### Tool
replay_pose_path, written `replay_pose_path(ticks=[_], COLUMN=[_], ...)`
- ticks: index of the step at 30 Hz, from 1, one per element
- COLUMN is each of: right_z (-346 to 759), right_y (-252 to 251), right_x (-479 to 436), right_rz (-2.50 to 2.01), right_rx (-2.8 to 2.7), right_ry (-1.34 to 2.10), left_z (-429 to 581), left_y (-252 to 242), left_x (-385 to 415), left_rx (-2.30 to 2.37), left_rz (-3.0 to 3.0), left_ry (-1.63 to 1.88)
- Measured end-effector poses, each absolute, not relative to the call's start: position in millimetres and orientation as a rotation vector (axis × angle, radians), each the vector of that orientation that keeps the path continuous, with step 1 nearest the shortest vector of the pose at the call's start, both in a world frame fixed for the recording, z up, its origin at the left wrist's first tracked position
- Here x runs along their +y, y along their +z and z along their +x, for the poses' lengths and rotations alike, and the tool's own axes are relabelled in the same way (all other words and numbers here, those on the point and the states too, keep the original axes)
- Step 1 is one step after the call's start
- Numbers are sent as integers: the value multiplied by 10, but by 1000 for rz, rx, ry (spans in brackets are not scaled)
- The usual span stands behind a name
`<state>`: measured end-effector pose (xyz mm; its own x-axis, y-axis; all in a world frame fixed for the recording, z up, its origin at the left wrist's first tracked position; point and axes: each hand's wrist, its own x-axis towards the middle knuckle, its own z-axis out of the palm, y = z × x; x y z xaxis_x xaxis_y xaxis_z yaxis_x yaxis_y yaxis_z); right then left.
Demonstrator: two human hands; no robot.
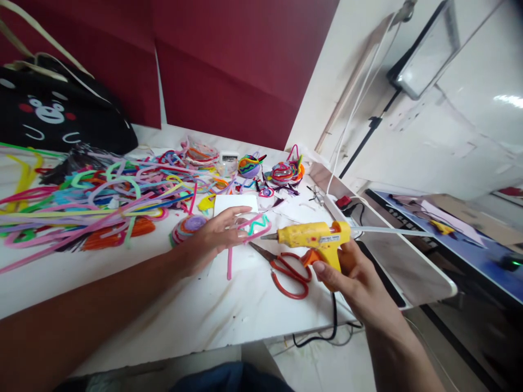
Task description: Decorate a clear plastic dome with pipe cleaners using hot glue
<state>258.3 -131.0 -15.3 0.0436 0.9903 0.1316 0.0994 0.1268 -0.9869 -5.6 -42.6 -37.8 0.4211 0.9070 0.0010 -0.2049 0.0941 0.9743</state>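
Note:
My right hand [355,272] is wrapped round the handle of a yellow hot glue gun [312,235], thumb near its orange trigger. A pale glue stick [384,231] sticks out of the gun's back. Its nozzle points left, close to a bent pink pipe cleaner [261,233] with a green zigzag piece in it. The fingers of my left hand [218,231] pinch this pink pipe cleaner. Below the gun lie scissors with red handles [292,275] on the white table [183,316]. Beside my left wrist rests a purple and orange pipe cleaner ball [188,228].
A heap of colourful pipe cleaners [122,190] covers the table's left side. Several wound pipe cleaner balls [249,166] stand at the back. A black bag [61,109] is at the far left. The gun's black cord [335,316] hangs over the front edge.

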Motion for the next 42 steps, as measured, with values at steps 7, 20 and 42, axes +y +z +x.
replay_pose_path(ticks=[7,20,42], right_z=[2586,2507,2488], right_y=[-178,-198,-230], right_x=[-1303,-1313,-1344], right_rz=[-1260,-1220,-1220], right_rx=[-1382,-1404,-1502], right_ry=[919,830,758], left_z=[-51,-63,-66], left_y=[-391,-415,-449], left_x=[-402,-402,-389], left_rx=[786,760,774], left_rz=[1227,1244,1306], left_ry=[977,957,971])
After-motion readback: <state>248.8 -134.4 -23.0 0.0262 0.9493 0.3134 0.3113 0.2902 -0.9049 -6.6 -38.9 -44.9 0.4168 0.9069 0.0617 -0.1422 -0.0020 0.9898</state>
